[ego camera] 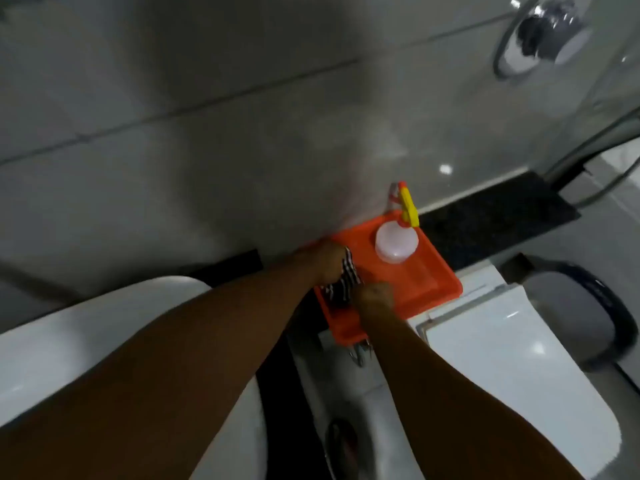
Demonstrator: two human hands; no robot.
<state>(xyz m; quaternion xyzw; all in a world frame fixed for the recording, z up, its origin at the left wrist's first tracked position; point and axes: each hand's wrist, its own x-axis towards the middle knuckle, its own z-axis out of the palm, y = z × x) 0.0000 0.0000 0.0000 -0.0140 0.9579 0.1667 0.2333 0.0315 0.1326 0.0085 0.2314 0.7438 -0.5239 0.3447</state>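
Note:
An orange tray (pixel 429 282) sits against the tiled wall beside a white basin. In it stands a pale spray bottle (pixel 396 244) with a yellow and red trigger head (pixel 408 204). A black-and-white checked cloth (pixel 344 282) lies at the tray's left end. My left hand (pixel 323 263) grips the cloth from the left, fingers curled round it. My right hand (pixel 374 295) is just to the cloth's right inside the tray, fingers curled; whether it pinches the cloth is blurred.
A white basin (pixel 86 344) lies at lower left and a white cistern lid (pixel 512 372) at lower right. A dark toilet seat (pixel 602 317) shows at the right edge. A chrome ring fitting (pixel 540 36) hangs on the wall top right. A black ledge (pixel 495 216) runs behind the tray.

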